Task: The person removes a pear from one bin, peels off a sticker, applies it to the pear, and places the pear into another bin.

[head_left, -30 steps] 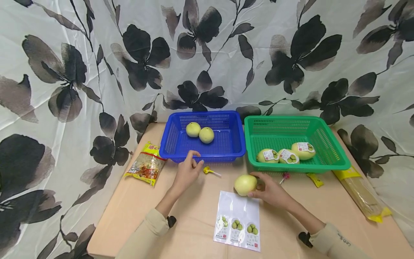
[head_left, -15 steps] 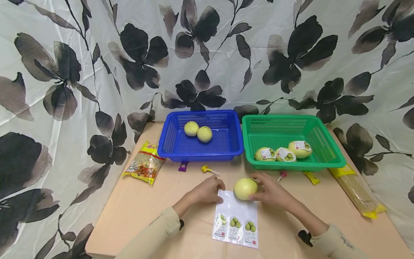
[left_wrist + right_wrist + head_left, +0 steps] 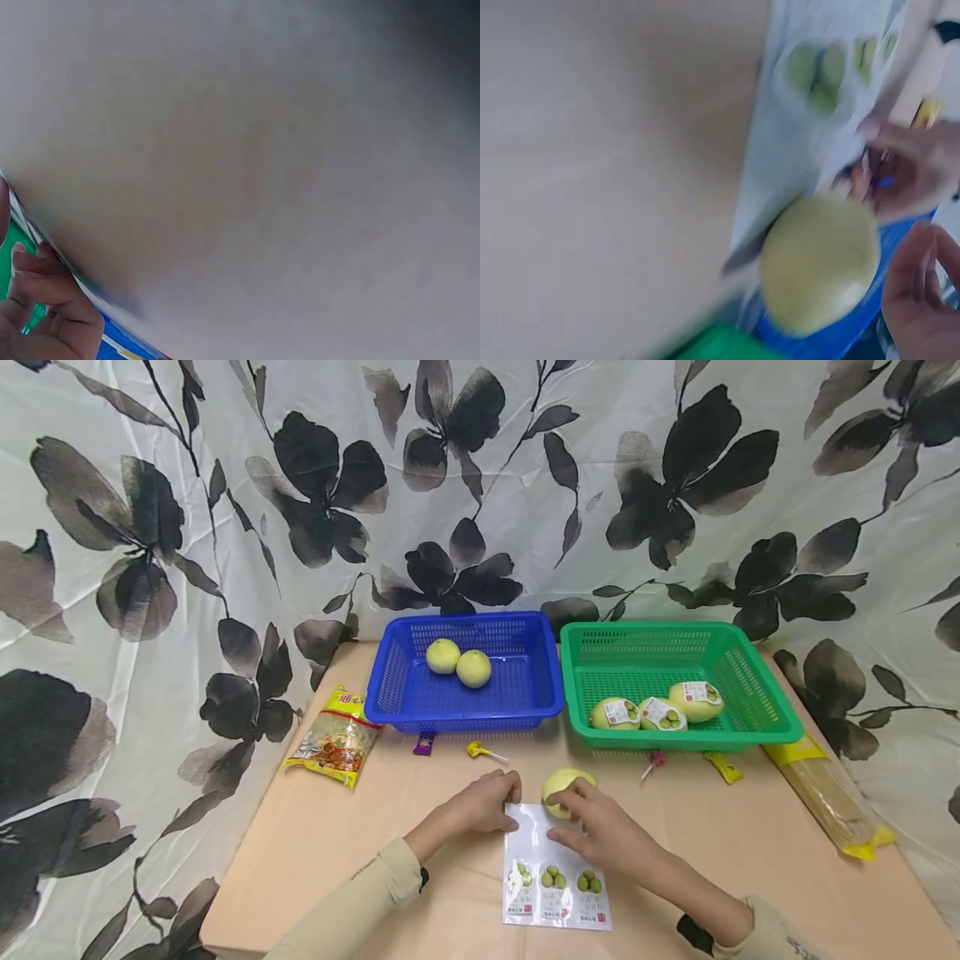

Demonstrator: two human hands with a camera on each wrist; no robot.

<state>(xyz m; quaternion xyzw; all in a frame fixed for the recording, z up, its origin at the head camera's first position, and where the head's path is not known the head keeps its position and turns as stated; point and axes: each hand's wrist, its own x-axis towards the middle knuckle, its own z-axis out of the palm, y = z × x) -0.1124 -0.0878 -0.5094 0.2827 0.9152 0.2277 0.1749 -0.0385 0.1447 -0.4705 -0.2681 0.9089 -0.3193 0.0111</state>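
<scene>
A white sticker sheet [image 3: 528, 841] with printed green fruit lies at the front of the table. My left hand [image 3: 480, 802] pinches its upper left edge between thumb and fingers; in the left wrist view the sheet's blurred pale surface fills most of the picture. At the sheet's top edge sits a pale yellow-green melon [image 3: 564, 778], partly behind my right hand [image 3: 603, 827]. That hand hovers over the sheet's right side, fingers loosely bent and holding nothing. In the right wrist view a gap separates its fingers [image 3: 911, 270] from the melon [image 3: 821, 262].
Two unlabelled melons sit in a blue basket [image 3: 517, 724]. Three melons with stickers lie in a green basket [image 3: 690, 741]. A snack bag [image 3: 337, 739], a purple sweet [image 3: 423, 743], lollipops [image 3: 480, 750], a yellow wrapper [image 3: 722, 767] and a noodle packet [image 3: 828, 797] lie around them.
My left hand has come from the blue basket's front to the sheet's edge and pinched it. My right hand has let go of the melon and moved nearer over the sheet.
</scene>
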